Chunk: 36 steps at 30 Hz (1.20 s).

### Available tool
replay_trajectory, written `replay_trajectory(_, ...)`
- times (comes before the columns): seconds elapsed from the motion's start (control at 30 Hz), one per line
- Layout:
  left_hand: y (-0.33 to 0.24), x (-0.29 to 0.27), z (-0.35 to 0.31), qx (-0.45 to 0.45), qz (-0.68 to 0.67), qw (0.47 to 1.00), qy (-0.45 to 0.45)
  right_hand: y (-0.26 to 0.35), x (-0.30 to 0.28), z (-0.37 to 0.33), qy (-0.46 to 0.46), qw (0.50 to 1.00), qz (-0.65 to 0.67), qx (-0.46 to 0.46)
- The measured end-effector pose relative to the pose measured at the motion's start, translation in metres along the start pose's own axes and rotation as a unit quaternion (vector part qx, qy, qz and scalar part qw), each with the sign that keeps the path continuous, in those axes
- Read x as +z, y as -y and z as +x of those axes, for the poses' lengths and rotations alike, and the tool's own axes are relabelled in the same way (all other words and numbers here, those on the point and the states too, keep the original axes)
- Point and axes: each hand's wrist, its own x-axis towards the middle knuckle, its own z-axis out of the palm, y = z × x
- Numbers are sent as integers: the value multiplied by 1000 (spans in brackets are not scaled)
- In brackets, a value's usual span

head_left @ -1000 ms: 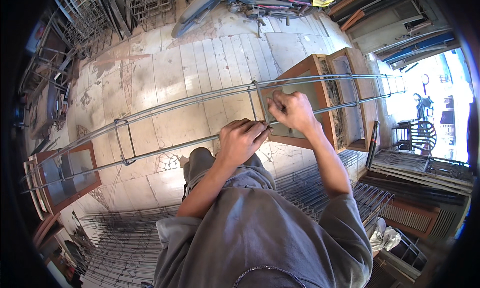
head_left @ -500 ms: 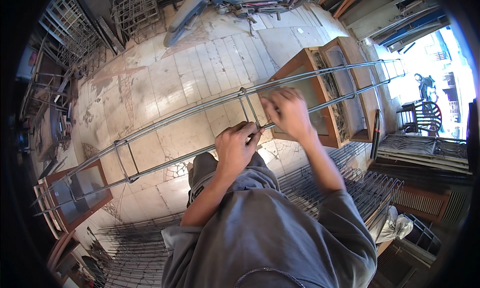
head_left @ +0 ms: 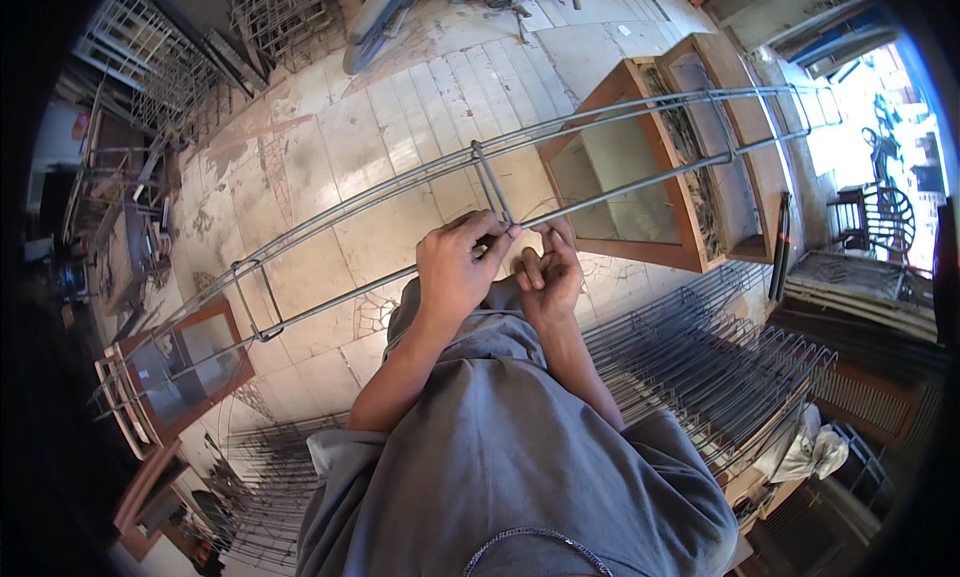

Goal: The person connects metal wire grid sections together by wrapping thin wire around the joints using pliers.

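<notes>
A long, narrow cage of steel reinforcing bars (head_left: 350,197) crosses in front of me, rising from lower left to upper right. Square stirrups link its bars; one stirrup (head_left: 488,182) stands right by my hands. My left hand (head_left: 452,267) is closed, thumb and forefinger pinching that stirrup's lower corner where it meets the near bar. Just right of it, my right hand (head_left: 550,282) is palm-up, with curled fingers and its fingertips at the near bar. A thin wire (head_left: 560,200) loops out beside those fingertips; the exact pinch is partly hidden.
Beneath the cage's right part lies a wooden cabinet (head_left: 690,247) with glass; another glazed wooden frame (head_left: 245,372) is under its left end. Stacked bent steel rods (head_left: 710,347) lie at my right, more mesh (head_left: 270,497) at my left. A motorcycle (head_left: 385,17) stands beyond the tiled floor.
My right hand has come down from above the near bar to below it, turning palm-up beside my left. My left hand keeps its pinch at the stirrup corner. The view has shifted slightly.
</notes>
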Motion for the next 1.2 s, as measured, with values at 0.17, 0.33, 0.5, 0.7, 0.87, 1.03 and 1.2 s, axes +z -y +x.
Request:
replay_trajectory(0.17, -1, 0, 0, -4, 11, 1000, -3, -1, 17, 6, 31, 999, 34, 10)
replay_trajectory(0.33, -5, 2, 2, -16, 0, 1000, -1, 2, 18, 9, 19, 1000, 13, -11)
replay_trajectory(0.5, -4, -3, 1, -31, 1, 999, 20, 3, 16, 5, 59, 998, 26, -1)
replay_trajectory(0.7, 3, -6, 6, -17, -13, 998, 57, 2, 1, 18, 135, 938, -286, -139)
replay_trajectory(0.87, 18, -10, -6, 110, -13, 993, 36, -2, 0, 14, 98, 764, -533, -350)
replay_trajectory(1.03, 16, -2, -5, 112, -10, 994, 8, -11, -9, 25, 50, 669, -591, -448)
replay_trajectory(1.2, 14, 1, -9, 125, 50, 991, -23, -15, 3, 18, -17, 538, -661, -523)
